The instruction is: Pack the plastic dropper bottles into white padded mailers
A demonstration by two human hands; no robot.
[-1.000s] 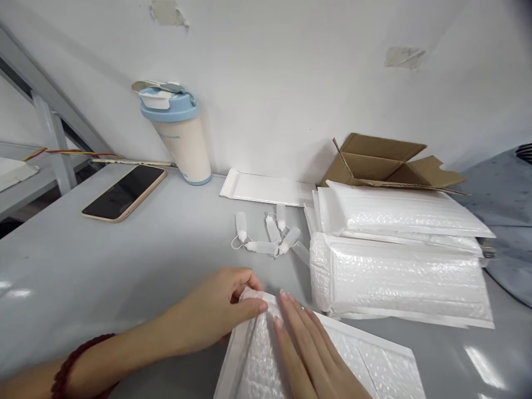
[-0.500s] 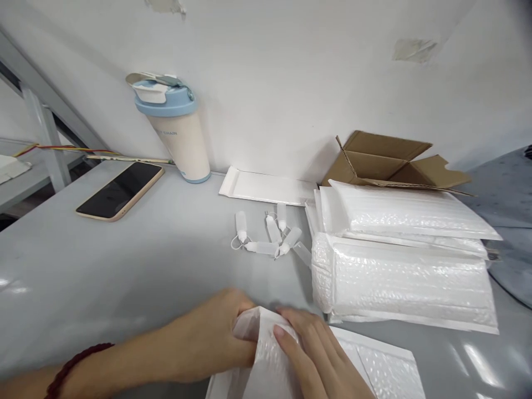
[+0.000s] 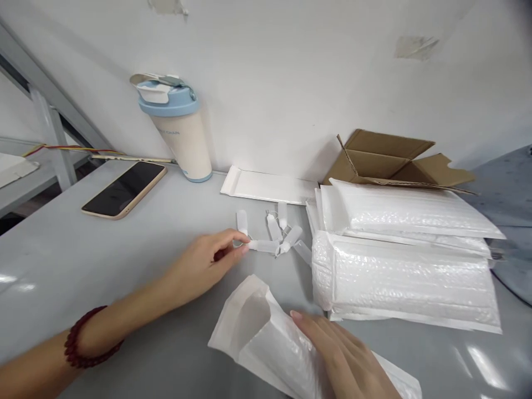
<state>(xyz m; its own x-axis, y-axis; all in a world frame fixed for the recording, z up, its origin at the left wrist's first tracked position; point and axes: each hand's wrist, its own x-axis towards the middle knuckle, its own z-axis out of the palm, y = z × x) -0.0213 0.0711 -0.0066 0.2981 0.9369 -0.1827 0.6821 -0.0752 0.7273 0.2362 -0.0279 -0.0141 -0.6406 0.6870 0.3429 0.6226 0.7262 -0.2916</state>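
Note:
My left hand (image 3: 208,263), with a dark red bead bracelet on the wrist, pinches the nozzle end of a small translucent bottle (image 3: 266,246) lying on the grey table. Several similar bottles (image 3: 291,238) lie beside it, one (image 3: 241,220) just above my fingertips. A white bubble mailer (image 3: 274,338) lies at the bottom centre, its mouth open toward the upper left. My right hand (image 3: 344,354) is closed round the right side of that mailer, thumb or finger on top; its other fingertips are hidden.
Stacked white bubble mailers (image 3: 407,271) lie at the right, before an open cardboard box (image 3: 382,158). A flat white mailer (image 3: 270,187) rests by the wall. A phone (image 3: 124,189) and a blue-lidded cup (image 3: 183,133) stand at the left back.
My left hand has come out of the mailer's mouth and moved up and left to the small bottles, pinching one. My right hand has shifted slightly right and down with the mailer, whose opening now shows.

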